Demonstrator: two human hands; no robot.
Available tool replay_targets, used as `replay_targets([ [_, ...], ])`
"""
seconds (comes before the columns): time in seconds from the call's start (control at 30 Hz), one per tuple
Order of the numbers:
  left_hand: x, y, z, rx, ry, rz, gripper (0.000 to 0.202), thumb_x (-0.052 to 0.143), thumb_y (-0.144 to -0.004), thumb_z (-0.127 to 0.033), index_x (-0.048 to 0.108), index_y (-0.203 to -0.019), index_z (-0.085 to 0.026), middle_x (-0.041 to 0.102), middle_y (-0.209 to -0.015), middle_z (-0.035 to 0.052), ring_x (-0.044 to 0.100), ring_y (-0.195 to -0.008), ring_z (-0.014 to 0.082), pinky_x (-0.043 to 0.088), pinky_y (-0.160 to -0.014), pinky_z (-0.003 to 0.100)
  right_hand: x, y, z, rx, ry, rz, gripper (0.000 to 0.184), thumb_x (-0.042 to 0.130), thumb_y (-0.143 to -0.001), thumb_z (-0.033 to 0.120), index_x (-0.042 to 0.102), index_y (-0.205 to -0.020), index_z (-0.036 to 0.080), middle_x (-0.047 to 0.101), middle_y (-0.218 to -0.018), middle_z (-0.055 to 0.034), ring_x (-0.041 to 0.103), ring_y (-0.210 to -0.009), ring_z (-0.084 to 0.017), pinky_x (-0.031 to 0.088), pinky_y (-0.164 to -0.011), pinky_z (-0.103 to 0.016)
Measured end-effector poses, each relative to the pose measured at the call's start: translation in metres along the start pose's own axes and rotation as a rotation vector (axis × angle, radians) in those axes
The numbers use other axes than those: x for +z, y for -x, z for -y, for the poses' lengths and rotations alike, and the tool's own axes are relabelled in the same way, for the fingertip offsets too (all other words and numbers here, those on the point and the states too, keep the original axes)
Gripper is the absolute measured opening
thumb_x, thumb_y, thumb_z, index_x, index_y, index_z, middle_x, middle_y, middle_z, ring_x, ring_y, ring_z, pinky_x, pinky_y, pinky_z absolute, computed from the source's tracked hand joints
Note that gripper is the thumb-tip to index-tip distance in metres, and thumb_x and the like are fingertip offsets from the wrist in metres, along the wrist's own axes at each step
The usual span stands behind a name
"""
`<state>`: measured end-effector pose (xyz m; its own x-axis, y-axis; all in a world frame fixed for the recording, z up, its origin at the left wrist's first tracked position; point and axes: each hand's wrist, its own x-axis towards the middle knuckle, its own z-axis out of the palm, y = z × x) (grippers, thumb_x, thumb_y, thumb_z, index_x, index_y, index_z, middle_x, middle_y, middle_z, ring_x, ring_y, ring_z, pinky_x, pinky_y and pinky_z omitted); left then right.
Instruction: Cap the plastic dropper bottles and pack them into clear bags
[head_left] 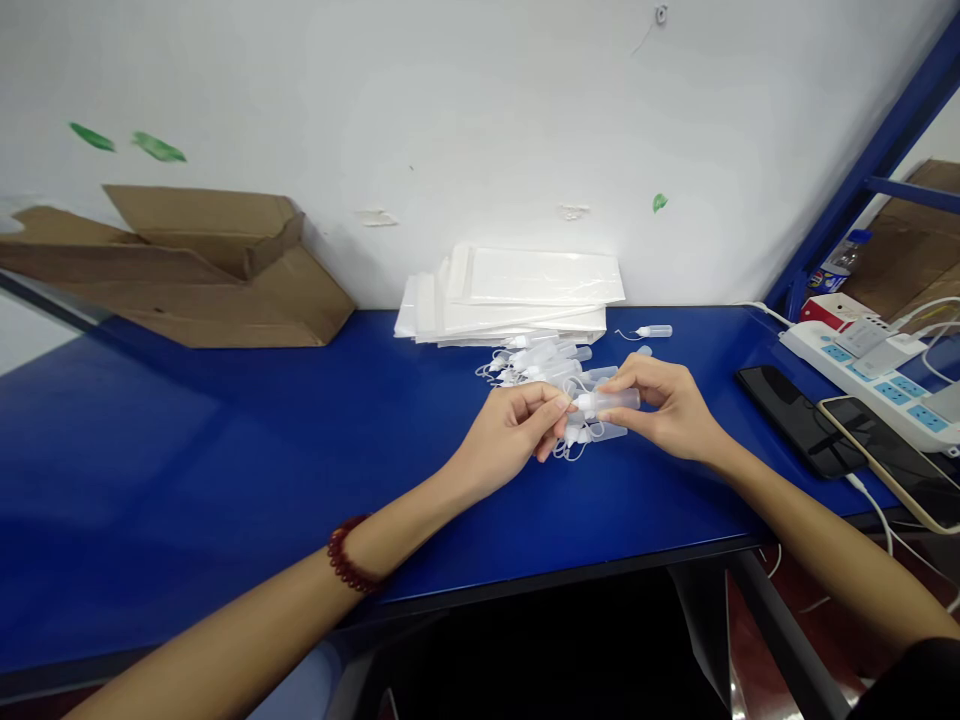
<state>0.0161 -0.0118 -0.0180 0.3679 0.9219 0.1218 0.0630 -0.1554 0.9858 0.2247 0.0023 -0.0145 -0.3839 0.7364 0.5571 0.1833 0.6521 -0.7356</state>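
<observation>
A small translucent squeeze bottle (619, 401) lies sideways between my hands, its white nozzle pointing left. My right hand (667, 405) is closed around the bottle's body, thumb below and fingers above. At the nozzle end, my left hand (521, 425) pinches the tip between thumb and forefinger; the fingertips hide the very end. A thin white strap loops beside the nozzle. Behind and under my hands lies a pile of similar bottles (544, 358) with straps and white tops. One more bottle (658, 331) rests apart, to the pile's right.
White plastic bags (536, 275) are stacked against the wall on the blue table (300, 430). An open cardboard box (247, 305) stands at left. Two phones (799, 420) and a power strip (892, 385) with chargers and cables lie at right, near a blue metal frame (885, 140).
</observation>
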Motion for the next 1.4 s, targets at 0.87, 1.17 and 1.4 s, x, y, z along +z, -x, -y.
replay_targets([
  [0.87, 0.000, -0.001, 0.004, 0.114, -0.233, -0.074, 0.036, 0.058, -0.088, -0.039, 0.057, -0.060, -0.016, 0.052, -0.048, -0.0023, 0.042, -0.038, 0.0067, 0.034, -0.042, 0.020, 0.001, 0.001, -0.004, 0.115, -0.051, 0.024, 0.018, 0.078, -0.076, 0.032, 0.071, -0.087, 0.019, 0.064, -0.083, -0.0030, 0.060, -0.072, -0.015, 0.052, -0.063, -0.032],
  [1.17, -0.006, -0.002, 0.011, 0.576, -0.734, -0.267, 0.019, 0.060, -0.088, -0.027, 0.065, -0.072, -0.018, 0.063, -0.058, 0.0000, 0.052, -0.049, 0.0105, 0.035, -0.050, 0.022, -0.014, -0.010, -0.016, 0.013, 0.257, 0.076, 0.022, 0.068, -0.083, 0.031, 0.066, -0.103, 0.020, 0.068, -0.104, -0.0081, 0.063, -0.093, -0.020, 0.054, -0.076, -0.036],
  [1.4, -0.013, -0.004, 0.018, 0.649, -0.968, -0.261, 0.031, 0.059, -0.091, -0.032, 0.058, -0.062, -0.018, 0.057, -0.054, -0.0004, 0.048, -0.046, 0.0106, 0.032, -0.048, 0.023, -0.038, -0.015, -0.051, 0.082, 0.560, 0.032, 0.035, 0.049, -0.078, 0.003, 0.067, -0.102, 0.021, 0.071, -0.108, -0.0076, 0.065, -0.103, -0.024, 0.052, -0.088, -0.043],
])
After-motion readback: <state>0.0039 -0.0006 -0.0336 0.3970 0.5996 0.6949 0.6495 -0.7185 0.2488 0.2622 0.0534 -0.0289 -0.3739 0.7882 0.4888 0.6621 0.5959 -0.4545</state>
